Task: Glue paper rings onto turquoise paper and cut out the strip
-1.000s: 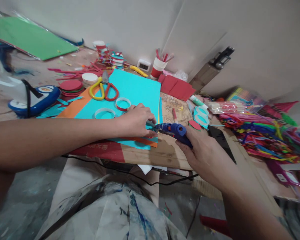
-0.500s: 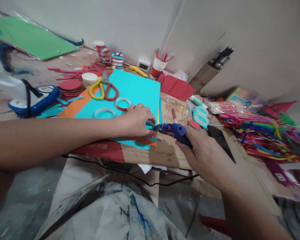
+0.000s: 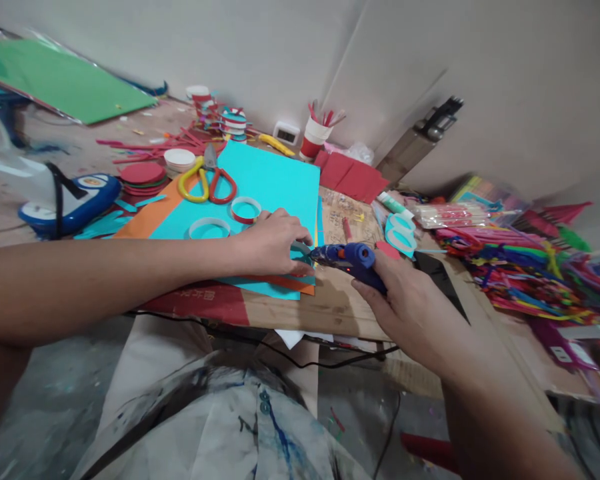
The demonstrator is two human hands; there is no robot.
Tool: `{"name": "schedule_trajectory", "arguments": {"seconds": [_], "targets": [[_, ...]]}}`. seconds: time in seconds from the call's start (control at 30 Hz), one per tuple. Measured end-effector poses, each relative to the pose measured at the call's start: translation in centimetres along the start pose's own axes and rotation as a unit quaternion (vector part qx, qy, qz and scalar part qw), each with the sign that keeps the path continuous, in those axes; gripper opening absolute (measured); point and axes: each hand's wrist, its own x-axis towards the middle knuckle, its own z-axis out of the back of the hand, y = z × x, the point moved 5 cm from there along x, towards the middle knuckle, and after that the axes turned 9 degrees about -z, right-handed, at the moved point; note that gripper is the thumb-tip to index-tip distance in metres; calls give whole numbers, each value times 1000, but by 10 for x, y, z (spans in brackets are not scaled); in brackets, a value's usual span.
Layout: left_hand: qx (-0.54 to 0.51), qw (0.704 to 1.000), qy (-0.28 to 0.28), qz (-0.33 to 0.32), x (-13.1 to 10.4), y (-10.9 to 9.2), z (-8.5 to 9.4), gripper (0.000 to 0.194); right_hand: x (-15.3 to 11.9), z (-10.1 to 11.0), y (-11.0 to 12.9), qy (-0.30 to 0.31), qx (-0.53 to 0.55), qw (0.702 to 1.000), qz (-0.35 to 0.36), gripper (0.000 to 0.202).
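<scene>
My right hand [image 3: 405,293] is wrapped round the handle of a blue glue gun [image 3: 347,259], whose nozzle points left. The nozzle tip is at a small paper ring [image 3: 300,251], which my left hand [image 3: 277,243] holds between thumb and fingers; the ring is partly hidden by the fingers. Under my left hand lie turquoise sheets [image 3: 275,177] over an orange sheet [image 3: 150,213]. Two more rings rest on the turquoise paper: a red and white one [image 3: 246,210] and a pale one [image 3: 209,228]. Scissors [image 3: 207,180] with yellow and red handles lie behind them.
Red paper discs [image 3: 143,175] and a blue device [image 3: 73,203] are at the left. At the back stand a cup of red strips [image 3: 316,133] and a clock [image 3: 286,132]. Colourful pipe cleaners [image 3: 510,260] fill the right. A black cable [image 3: 300,365] hangs along the front edge.
The glue gun has tilted slightly and its nozzle has shifted a little left at the ring. Both hands keep their hold.
</scene>
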Motion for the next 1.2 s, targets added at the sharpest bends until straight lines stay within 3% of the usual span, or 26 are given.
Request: {"name": "schedule_trajectory", "arguments": {"seconds": [0.27,0.47,0.8,1.2], "targets": [[8,999,-53,9,-5,11,16,40,-1,-2,-6,-8,22,1000,-9,22],[27,999,-26,23,-8,13,18,32,2,-7,-3,-8,23,1000,8,26],[36,998,-48,-8,-11,1,3,69,5,-9,0,-2,52,999,9,18],[59,996,-58,18,-9,-6,-4,64,4,-13,-4,-13,19,1000,12,24]]}}
